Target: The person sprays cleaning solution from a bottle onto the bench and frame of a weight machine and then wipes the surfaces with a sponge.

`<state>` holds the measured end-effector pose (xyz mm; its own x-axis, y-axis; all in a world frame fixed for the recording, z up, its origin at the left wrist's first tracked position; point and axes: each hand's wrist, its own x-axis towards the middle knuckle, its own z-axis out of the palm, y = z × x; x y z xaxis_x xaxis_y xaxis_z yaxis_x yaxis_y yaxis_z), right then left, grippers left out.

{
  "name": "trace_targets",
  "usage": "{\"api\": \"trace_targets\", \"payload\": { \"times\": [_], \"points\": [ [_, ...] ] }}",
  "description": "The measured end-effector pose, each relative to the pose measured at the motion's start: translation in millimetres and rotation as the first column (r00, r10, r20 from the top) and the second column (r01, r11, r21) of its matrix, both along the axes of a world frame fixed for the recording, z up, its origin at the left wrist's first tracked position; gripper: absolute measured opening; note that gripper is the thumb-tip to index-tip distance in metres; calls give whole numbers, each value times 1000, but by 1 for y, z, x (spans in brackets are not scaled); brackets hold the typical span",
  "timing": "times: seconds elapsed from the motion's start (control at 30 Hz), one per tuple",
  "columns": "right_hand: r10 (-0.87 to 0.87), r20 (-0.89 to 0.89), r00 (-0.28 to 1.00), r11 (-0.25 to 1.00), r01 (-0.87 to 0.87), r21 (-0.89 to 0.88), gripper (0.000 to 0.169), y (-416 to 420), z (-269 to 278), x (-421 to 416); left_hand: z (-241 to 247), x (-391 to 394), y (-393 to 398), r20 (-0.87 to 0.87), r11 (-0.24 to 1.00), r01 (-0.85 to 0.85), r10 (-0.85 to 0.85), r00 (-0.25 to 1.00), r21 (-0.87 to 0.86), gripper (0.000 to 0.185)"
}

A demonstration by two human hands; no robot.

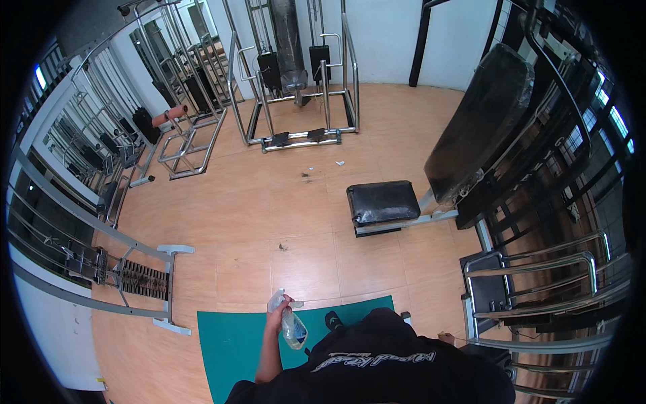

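Observation:
My left hand (278,314) is closed round the neck of a clear plastic spray bottle (294,329), which holds some pale liquid and bears a blue label. Bottle and hand are over a green mat (232,348) on the floor. At the right, my right hand (446,338) shows only in part past the black shirt, beside the grey frame of a gym machine (472,318); whether it holds anything cannot be told. One dark shoe (333,320) rests on the mat.
A black padded seat (383,203) with a tall backrest (479,121) stands ahead right. Steel cable machines (303,134) line the far wall, and a weight-stack machine (144,279) is at the left. Small debris (282,247) lies on the tiled floor.

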<state>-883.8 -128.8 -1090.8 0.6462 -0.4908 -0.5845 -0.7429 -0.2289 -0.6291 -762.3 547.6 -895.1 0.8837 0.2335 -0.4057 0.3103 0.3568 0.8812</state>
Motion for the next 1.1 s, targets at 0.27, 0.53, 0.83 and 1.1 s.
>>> {"api": "trace_targets", "payload": {
  "times": [0.27, 0.53, 0.83, 1.1],
  "points": [
    [-352, 33, 935, 918, 339, 204, 32, 45, 45, -47, 36, 57, -134, 92, 900, 263, -312, 946, 347, 17],
    [-645, 105, 757, 752, 605, 260, 25, 38, 84, -130, 108, 90, -356, 327, 720, 558, -688, 648, 411, 20],
    [-767, 150, 624, 623, 668, 407, 21, 0, 121, -92, 274, 145, -518, 708, 790, 177, -607, 360, 587, 17],
    [-609, 464, 644, 789, 426, 443, 32, -53, 233, 78, 319, 205, -528, 805, 905, 156, -423, 417, 395, 17]
  ]
}}
